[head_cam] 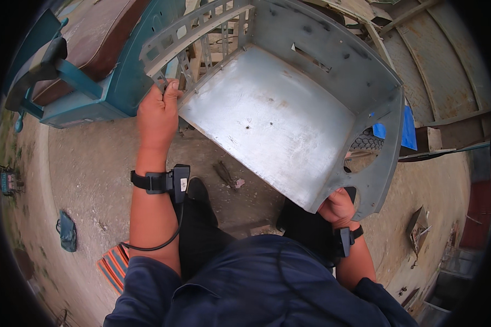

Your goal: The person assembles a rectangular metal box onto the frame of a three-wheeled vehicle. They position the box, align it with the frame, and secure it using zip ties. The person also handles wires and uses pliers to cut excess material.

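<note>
In front of me is a grey sheet-metal housing (270,118), tilted, with its bare metal inner face towards me. One side is a slotted, ladder-like frame; the opposite panel has large rounded cut-outs. My left hand (159,108) grips the slotted frame at its lower left corner, thumb on top. Low on the right, my right hand (338,206) is closed around the edge beside a cut-out; its fingers are partly hidden behind the sheet. Both wrists carry strapped black devices.
A teal metal vehicle body (125,77) with a brown padded seat (94,41) stands at upper left. A rusty metal cargo bed (442,65) is at upper right. A dark blue bag (67,231), a striped orange cloth (113,267) and an open box (418,229) rest on the ground.
</note>
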Action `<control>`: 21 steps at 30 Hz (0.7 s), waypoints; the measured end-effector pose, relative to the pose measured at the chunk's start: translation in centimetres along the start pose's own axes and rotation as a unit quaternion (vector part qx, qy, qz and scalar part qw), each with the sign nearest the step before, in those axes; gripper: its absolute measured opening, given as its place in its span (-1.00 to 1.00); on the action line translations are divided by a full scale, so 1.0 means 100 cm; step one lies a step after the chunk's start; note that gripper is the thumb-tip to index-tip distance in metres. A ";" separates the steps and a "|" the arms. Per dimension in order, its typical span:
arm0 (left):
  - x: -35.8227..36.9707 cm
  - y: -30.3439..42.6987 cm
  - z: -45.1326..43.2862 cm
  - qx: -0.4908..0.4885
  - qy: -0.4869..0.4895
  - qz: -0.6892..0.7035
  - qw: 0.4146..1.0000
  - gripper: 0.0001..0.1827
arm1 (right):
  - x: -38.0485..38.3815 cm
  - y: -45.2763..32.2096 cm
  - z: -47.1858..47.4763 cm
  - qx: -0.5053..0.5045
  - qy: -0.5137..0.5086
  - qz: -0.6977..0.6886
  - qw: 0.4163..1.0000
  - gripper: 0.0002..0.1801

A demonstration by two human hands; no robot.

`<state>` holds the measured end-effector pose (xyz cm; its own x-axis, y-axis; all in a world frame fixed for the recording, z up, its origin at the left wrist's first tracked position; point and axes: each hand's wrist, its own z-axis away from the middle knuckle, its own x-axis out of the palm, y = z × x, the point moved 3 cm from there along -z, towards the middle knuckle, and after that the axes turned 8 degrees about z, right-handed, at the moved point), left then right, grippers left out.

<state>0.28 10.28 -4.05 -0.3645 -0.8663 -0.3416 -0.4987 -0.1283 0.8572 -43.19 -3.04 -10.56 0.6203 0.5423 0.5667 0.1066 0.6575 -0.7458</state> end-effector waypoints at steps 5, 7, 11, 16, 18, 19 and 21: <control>0.000 0.003 0.000 0.013 0.015 0.000 1.000 -0.72 | -0.001 -0.001 0.000 0.005 0.020 0.021 1.000 -0.48; 0.000 0.003 0.001 0.001 0.002 -0.010 1.000 -0.69 | 0.001 -0.002 -0.001 0.003 0.016 0.020 1.000 -0.48; 0.000 0.004 0.001 0.000 -0.002 -0.018 1.000 -0.67 | 0.004 -0.003 -0.001 0.001 0.017 0.017 1.000 -0.48; 0.001 0.004 0.001 0.012 0.025 0.001 1.000 -0.72 | 0.006 -0.004 -0.001 -0.005 0.011 0.018 1.000 -0.47; 0.001 0.004 0.001 0.010 0.026 -0.002 1.000 -0.72 | 0.006 -0.004 -0.001 -0.001 0.019 0.018 1.000 -0.46; 0.001 0.004 0.001 0.009 0.026 -0.003 1.000 -0.72 | 0.007 -0.005 -0.001 -0.005 0.014 0.016 1.000 -0.45; 0.001 0.004 0.001 0.009 0.025 -0.005 1.000 -0.72 | 0.008 -0.004 -0.002 -0.006 0.022 0.018 1.000 -0.44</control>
<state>-0.03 10.21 -3.81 -0.3194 -0.8886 -0.3293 -0.5161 -0.1283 0.8469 -42.63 -3.02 -9.87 0.6571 0.5419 0.5240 0.0932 0.6314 -0.7698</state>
